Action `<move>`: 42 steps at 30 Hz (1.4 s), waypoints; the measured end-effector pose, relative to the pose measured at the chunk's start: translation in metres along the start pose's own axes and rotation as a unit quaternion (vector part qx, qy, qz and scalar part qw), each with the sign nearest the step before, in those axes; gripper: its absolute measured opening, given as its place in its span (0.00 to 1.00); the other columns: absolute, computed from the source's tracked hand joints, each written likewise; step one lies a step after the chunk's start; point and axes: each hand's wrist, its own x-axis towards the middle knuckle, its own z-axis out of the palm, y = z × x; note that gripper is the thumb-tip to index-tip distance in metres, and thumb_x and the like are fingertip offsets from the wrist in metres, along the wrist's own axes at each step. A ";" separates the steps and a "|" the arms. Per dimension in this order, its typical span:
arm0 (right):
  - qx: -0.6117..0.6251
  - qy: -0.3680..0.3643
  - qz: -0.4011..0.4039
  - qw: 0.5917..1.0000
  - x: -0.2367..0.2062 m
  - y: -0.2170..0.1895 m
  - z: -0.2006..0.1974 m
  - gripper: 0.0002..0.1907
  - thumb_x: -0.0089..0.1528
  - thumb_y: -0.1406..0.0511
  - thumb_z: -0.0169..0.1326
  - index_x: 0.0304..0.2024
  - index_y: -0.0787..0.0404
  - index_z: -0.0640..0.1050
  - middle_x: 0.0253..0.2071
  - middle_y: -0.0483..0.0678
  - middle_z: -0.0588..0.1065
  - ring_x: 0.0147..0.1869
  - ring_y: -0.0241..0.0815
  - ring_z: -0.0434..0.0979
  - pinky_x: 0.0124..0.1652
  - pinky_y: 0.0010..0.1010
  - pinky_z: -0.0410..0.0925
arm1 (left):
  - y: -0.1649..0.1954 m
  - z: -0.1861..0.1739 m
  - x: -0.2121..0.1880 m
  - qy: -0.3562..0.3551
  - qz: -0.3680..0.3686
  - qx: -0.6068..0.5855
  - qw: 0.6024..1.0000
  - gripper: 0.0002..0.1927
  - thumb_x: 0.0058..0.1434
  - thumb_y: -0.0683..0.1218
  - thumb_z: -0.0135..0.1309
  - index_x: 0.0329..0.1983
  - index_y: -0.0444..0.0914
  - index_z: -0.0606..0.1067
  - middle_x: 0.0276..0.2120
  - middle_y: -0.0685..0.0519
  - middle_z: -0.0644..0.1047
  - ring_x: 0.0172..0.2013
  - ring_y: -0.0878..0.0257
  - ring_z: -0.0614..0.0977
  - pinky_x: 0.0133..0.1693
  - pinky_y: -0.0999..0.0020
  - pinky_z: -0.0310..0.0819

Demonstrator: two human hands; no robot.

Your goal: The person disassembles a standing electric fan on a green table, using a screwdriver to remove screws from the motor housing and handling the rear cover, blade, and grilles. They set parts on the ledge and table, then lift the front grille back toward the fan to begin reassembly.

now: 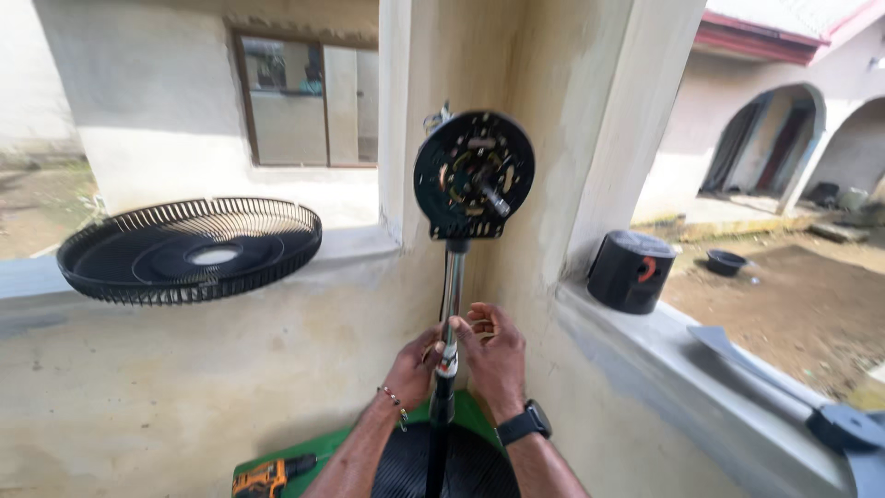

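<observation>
Both hands' fingers, left hand (412, 369) and right hand (495, 355), pinch 1 fan pole (451, 295); 1 grille (189, 247), 1 drill (267, 478) nearby.

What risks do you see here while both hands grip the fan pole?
1. The fan grille overhangs the ledge edge; a knock might drop it.
2. The left hand and right hand hold the pole low while the bare motor head sits high, so it may tip.

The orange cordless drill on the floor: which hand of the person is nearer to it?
Left. The left hand grips the fan pole directly above and right of the drill. The right hand, on the pole's other side, is farther from it. Neither touches the drill.
</observation>
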 end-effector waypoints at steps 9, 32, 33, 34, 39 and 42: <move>-0.051 -0.088 -0.026 0.994 0.038 -0.005 0.018 0.13 0.60 0.60 0.63 0.34 0.65 0.81 0.27 0.52 0.79 0.29 0.42 0.81 0.33 0.34 0.72 | 0.015 0.000 0.010 0.019 -0.072 -0.060 0.995 0.15 0.68 0.43 0.53 0.54 0.31 0.76 0.42 0.55 0.82 0.42 0.71 0.79 0.45 0.74 0.75; 0.152 -0.172 0.039 0.973 0.069 0.095 0.018 0.12 0.61 0.63 0.62 0.33 0.67 0.79 0.24 0.44 0.77 0.29 0.29 0.74 0.30 0.25 0.70 | -0.027 0.092 0.030 0.382 0.055 0.317 0.867 0.11 0.52 0.38 0.62 0.34 0.33 0.71 0.31 0.47 0.73 0.26 0.49 0.78 0.29 0.54 0.72; 0.155 -0.173 0.037 0.972 0.071 0.099 0.017 0.12 0.61 0.62 0.62 0.34 0.67 0.79 0.25 0.43 0.78 0.30 0.28 0.76 0.32 0.24 0.71 | -0.038 0.095 0.023 0.373 0.066 0.307 0.873 0.14 0.49 0.37 0.63 0.38 0.33 0.72 0.33 0.47 0.75 0.27 0.50 0.79 0.29 0.56 0.73; 0.159 -0.173 0.035 0.971 0.074 0.103 0.017 0.12 0.60 0.62 0.61 0.34 0.66 0.79 0.25 0.42 0.79 0.31 0.28 0.77 0.33 0.23 0.72 | -0.050 0.099 0.013 0.363 0.076 0.298 0.880 0.18 0.47 0.37 0.63 0.41 0.32 0.74 0.34 0.46 0.77 0.27 0.51 0.80 0.30 0.58 0.74; 0.080 -0.162 0.087 0.980 0.086 0.136 0.021 0.15 0.60 0.60 0.65 0.36 0.66 0.80 0.24 0.46 0.77 0.30 0.31 0.73 0.31 0.27 0.69 | -0.099 0.111 -0.016 0.230 -0.003 0.057 0.972 0.14 0.57 0.40 0.66 0.45 0.35 0.79 0.29 0.49 0.88 0.31 0.63 0.90 0.37 0.69 0.85; 0.088 -0.198 0.074 0.973 0.101 0.171 0.029 0.15 0.61 0.60 0.65 0.38 0.68 0.81 0.27 0.49 0.78 0.32 0.33 0.74 0.34 0.28 0.70 | -0.096 0.096 -0.008 0.324 0.017 0.106 0.940 0.15 0.52 0.41 0.68 0.43 0.35 0.82 0.26 0.49 0.87 0.30 0.64 0.90 0.38 0.69 0.86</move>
